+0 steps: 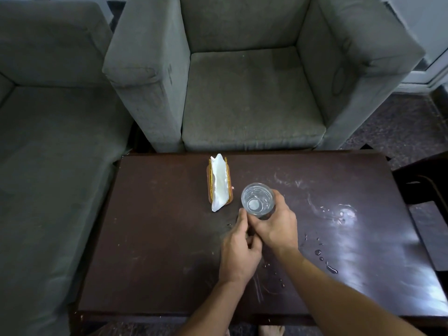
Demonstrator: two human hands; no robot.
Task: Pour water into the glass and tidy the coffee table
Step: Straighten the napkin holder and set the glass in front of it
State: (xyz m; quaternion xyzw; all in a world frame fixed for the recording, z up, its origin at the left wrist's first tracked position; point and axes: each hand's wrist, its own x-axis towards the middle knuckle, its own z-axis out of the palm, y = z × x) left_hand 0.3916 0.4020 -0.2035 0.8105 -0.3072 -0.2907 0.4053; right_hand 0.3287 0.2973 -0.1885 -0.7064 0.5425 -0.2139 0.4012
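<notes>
A clear glass point(257, 199) with water in it stands near the middle of the dark brown coffee table point(150, 238). My right hand point(276, 226) wraps around its near and right side. My left hand point(238, 251) lies just left of the right one, fingers curled, with one fingertip reaching toward the base of the glass; I cannot tell if it touches. Left of the glass stands a brown napkin holder point(219, 184) with white napkins in it.
Water drops and a small puddle point(346, 214) lie on the right part of the table. A grey armchair point(252, 93) stands behind the table and a grey sofa point(48, 141) to the left. A dark chair point(426, 190) sits at the right edge.
</notes>
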